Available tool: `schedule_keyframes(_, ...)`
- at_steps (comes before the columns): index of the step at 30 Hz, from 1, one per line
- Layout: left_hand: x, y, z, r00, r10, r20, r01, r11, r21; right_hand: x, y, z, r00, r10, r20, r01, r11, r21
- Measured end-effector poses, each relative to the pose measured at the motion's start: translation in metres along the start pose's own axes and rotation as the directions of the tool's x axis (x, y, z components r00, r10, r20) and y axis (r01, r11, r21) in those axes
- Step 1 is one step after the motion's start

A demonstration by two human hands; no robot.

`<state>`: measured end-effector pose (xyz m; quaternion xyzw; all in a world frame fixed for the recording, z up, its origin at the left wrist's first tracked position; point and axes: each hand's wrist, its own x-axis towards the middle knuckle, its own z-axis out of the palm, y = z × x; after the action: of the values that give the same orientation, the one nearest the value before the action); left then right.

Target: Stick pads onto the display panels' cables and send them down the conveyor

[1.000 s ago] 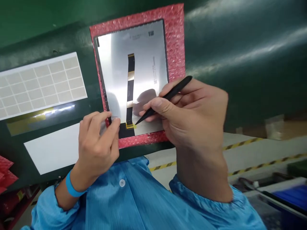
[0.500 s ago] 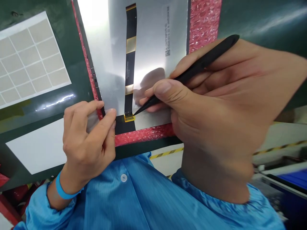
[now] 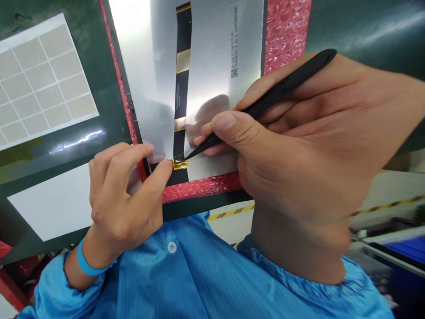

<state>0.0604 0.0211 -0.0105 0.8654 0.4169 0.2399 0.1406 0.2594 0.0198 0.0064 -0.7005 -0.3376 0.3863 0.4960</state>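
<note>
A silver display panel [image 3: 212, 48] lies back-up on a pink bubble-wrap sheet [image 3: 285, 31]. A black flex cable [image 3: 182, 79] with gold patches runs down its middle to a small yellow tape piece [image 3: 180, 165] at the near edge. My right hand [image 3: 299, 146] grips black tweezers [image 3: 265, 99] like a pen, their tip touching the yellow tape. My left hand [image 3: 129, 195] is curled at the panel's near left corner, thumb tip pressed beside the tape, forefinger on the panel.
A sheet of beige square stickers [image 3: 43, 84] lies on the green table [image 3: 358, 26] to the left, with a white blank sheet [image 3: 49, 204] below it. The table edge runs just under the bubble wrap. Yellow-black floor tape [image 3: 229, 215] shows beyond my blue sleeves.
The view closed in on the panel over the second. In the last half second my left thumb slid right to reach the yellow tape; the tweezers' tip stayed on the tape.
</note>
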Motion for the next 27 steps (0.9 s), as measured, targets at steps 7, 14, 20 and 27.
schedule_keyframes(7,0.002,0.002,0.004,0.993,0.095,0.065,-0.099,0.993,0.063,-0.002,0.001,0.000,0.998,-0.056,-0.019,0.054,0.995,-0.087)
schedule_keyframes(14,-0.002,0.004,0.007,0.991,0.117,0.073,-0.123,0.987,0.098,-0.007,0.012,0.020,0.934,-0.131,-0.333,0.154,0.987,0.043)
schedule_keyframes(20,-0.008,0.009,0.009,0.966,0.169,0.194,-0.205,0.962,0.183,-0.009,0.020,0.023,0.939,-0.113,-0.325,0.145,0.986,0.077)
schedule_keyframes(27,-0.026,0.014,0.004,0.981,0.037,0.188,-0.073,0.979,0.189,-0.007,0.036,0.023,0.920,-0.155,-0.361,0.211,0.970,0.123)
